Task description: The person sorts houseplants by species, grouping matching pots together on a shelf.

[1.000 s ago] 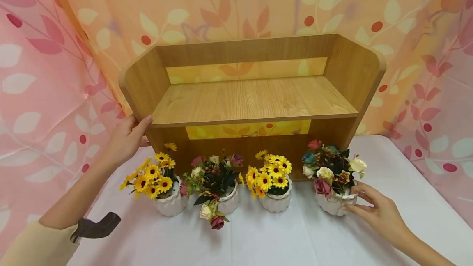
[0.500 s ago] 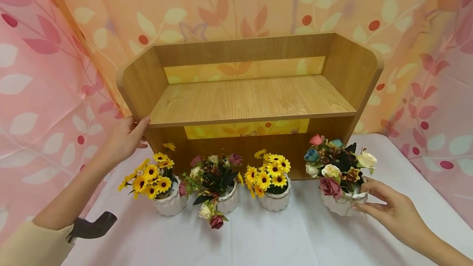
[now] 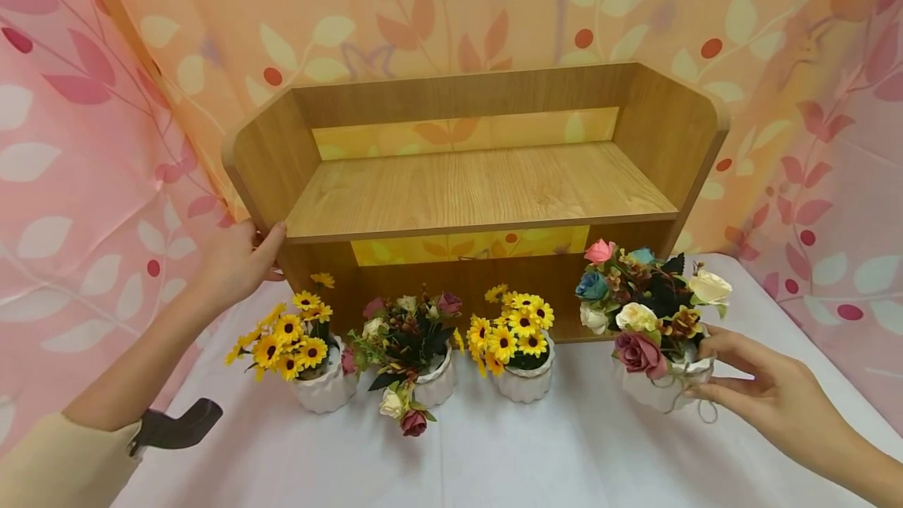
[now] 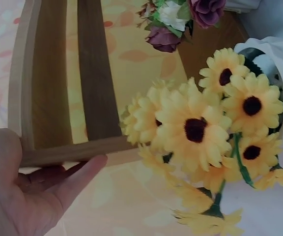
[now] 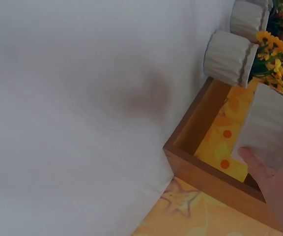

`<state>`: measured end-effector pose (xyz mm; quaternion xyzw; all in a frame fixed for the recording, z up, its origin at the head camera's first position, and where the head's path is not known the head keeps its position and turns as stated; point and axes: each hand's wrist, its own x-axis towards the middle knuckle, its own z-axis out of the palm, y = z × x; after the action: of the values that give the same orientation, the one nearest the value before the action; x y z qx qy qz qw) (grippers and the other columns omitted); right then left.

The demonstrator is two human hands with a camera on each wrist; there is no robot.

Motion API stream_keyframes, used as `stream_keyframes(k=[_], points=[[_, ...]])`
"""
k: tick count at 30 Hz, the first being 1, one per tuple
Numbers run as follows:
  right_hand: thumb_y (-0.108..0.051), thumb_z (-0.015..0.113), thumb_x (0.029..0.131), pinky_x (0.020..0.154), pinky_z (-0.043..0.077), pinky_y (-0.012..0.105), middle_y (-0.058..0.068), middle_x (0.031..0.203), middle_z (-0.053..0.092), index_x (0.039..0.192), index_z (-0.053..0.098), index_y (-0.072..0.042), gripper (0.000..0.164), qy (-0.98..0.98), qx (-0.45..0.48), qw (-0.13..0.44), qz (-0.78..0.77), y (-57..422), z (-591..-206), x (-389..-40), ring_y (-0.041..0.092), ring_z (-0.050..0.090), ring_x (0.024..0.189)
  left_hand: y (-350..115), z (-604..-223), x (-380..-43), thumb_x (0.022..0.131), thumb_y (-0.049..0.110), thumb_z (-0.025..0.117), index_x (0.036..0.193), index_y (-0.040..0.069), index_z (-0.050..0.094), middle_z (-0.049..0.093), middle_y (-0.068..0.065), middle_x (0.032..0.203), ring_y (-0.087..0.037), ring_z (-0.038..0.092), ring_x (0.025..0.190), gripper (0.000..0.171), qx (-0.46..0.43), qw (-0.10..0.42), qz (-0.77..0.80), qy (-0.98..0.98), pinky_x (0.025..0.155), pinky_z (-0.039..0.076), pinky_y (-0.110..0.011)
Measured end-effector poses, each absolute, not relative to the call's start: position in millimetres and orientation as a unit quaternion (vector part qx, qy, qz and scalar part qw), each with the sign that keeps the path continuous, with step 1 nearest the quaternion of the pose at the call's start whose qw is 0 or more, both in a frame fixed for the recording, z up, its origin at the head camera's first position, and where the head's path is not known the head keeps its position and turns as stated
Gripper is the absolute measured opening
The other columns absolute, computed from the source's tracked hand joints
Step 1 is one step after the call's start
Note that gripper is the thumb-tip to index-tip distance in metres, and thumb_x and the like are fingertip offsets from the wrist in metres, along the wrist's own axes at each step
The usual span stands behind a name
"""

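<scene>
My right hand (image 3: 776, 390) pinches the rim of a white ruffled flowerpot (image 3: 652, 392), thumb outside and fingers toward the flowers. Artificial roses (image 3: 638, 353) in pink, blue, cream and mauve fill it, and a loop of string hangs off its side. In the right wrist view the white pot (image 5: 267, 125) is up off the tablecloth, a shadow lying on the cloth. My left hand (image 3: 240, 269) grips the left side panel of a two-tier wooden shelf (image 3: 487, 186), thumb at its front edge. Beside it in the left wrist view are yellow sunflowers (image 4: 196, 130).
Three more white pots stand in a row before the shelf: left sunflowers (image 3: 289, 343), mixed roses (image 3: 416, 335) in the middle, and more sunflowers (image 3: 518, 335). A white tablecloth (image 3: 508, 461) lies under them. Patterned curtains (image 3: 451, 14) hang behind and at both sides.
My right hand has lifted the rose pot and drawn it right and toward me. My left hand stays on the shelf's side, and the other pots have not moved.
</scene>
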<state>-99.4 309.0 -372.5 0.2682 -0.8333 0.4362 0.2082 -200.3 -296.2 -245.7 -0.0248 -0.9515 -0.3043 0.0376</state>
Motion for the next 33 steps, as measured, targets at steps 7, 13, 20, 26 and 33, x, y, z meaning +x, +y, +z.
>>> stream_keyframes(k=[7,13,20,26,33], points=[[0.032,0.08,0.064,0.071,0.061,0.016,-0.01,0.122,0.067,0.114,0.07,-0.003,0.062,-0.812,0.294,0.195,0.465,306,-356,-98,-0.005,0.068,0.106,-297,-248,-201,0.114,0.046,0.03,0.157,-0.015,0.026,0.051,-0.042,0.145,-0.054,0.067,0.117,0.075,-0.043,0.02,-0.335,-0.941,0.081,0.066,-0.045],[0.033,0.076,0.07,0.076,0.061,0.015,-0.007,0.123,0.065,0.12,0.069,-0.006,0.063,-0.802,0.305,0.17,0.485,304,-340,-100,-0.002,0.07,0.105,-296,-249,-203,0.114,0.046,0.03,0.16,-0.013,0.023,0.049,-0.041,0.148,-0.054,0.066,0.118,0.075,-0.042,0.016,-0.346,-0.937,0.078,0.066,-0.042],[0.03,0.075,0.075,0.073,0.062,0.016,-0.006,0.12,0.065,0.122,0.066,-0.001,0.057,-0.801,0.312,0.151,0.489,300,-317,-106,0.001,0.075,0.097,-299,-251,-207,0.114,0.045,0.029,0.161,-0.013,0.021,0.048,-0.041,0.149,-0.054,0.066,0.119,0.075,-0.048,0.011,-0.359,-0.932,0.075,0.067,-0.037],[0.027,0.078,0.074,0.068,0.06,0.014,-0.01,0.125,0.064,0.121,0.067,-0.004,0.058,-0.832,0.293,0.162,0.442,295,-296,-112,-0.007,0.069,0.109,-298,-249,-206,0.114,0.047,0.029,0.161,-0.011,0.021,0.048,-0.04,0.15,-0.054,0.066,0.12,0.075,-0.053,0.01,-0.353,-0.934,0.077,0.067,-0.039],[0.022,0.079,0.079,0.069,0.06,0.013,-0.013,0.129,0.062,0.124,0.067,-0.008,0.055,-0.847,0.267,0.15,0.434,287,-274,-120,-0.013,0.063,0.114,-301,-252,-208,0.115,0.043,0.028,0.161,-0.013,0.021,0.047,-0.042,0.149,-0.054,0.066,0.119,0.073,-0.056,0.012,-0.354,-0.933,0.073,0.066,-0.034]])
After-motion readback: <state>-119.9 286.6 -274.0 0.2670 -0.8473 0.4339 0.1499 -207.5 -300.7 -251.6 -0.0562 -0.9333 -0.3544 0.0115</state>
